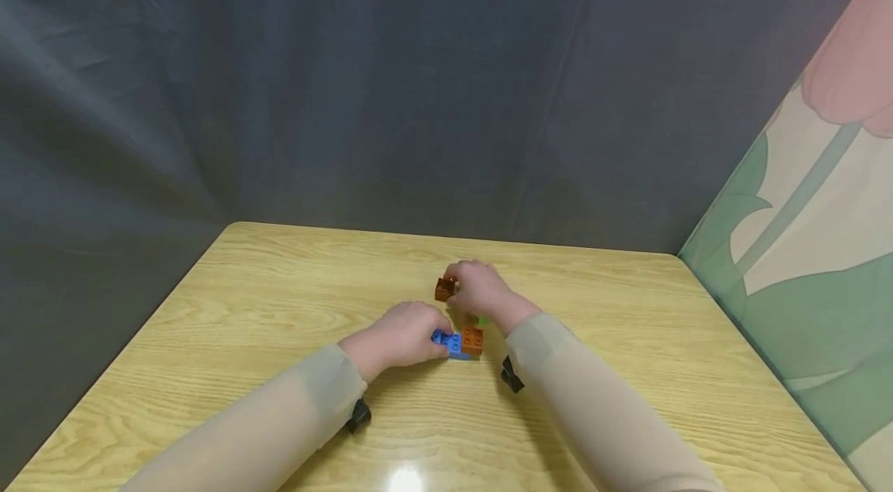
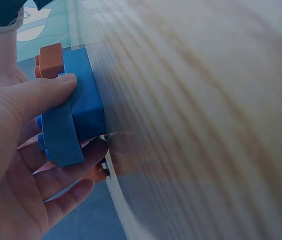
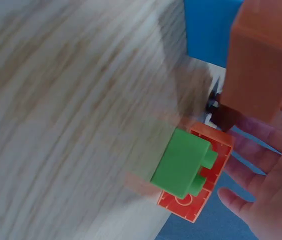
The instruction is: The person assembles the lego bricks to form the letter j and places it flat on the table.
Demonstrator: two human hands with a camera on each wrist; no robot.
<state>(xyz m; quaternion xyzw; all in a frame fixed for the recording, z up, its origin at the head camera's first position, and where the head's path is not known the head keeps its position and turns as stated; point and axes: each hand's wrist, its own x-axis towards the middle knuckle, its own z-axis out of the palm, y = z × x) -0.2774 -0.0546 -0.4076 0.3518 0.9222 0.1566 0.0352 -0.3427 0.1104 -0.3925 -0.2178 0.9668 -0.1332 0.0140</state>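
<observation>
My left hand (image 1: 408, 333) grips a low stack of two blue bricks (image 2: 85, 95), its thumb against the near side and fingers round the end. An orange brick (image 1: 472, 340) sits on the stack's right end, studs up. Farther back, my right hand (image 1: 481, 290) has its index finger and thumb at a brown brick (image 1: 444, 290) and pinches it close over the table. In the right wrist view, the orange brick on the stack partly covers this brown brick (image 3: 224, 117), and the thumb is hidden.
Under the right hand, a green brick (image 3: 181, 162) stands before an orange-red brick (image 3: 196, 202) tipped on its side, hollow underside showing. The wooden table (image 1: 279, 306) ends at a dark curtain (image 1: 418, 89) behind. A flower-patterned wall (image 1: 823, 244) borders the right side.
</observation>
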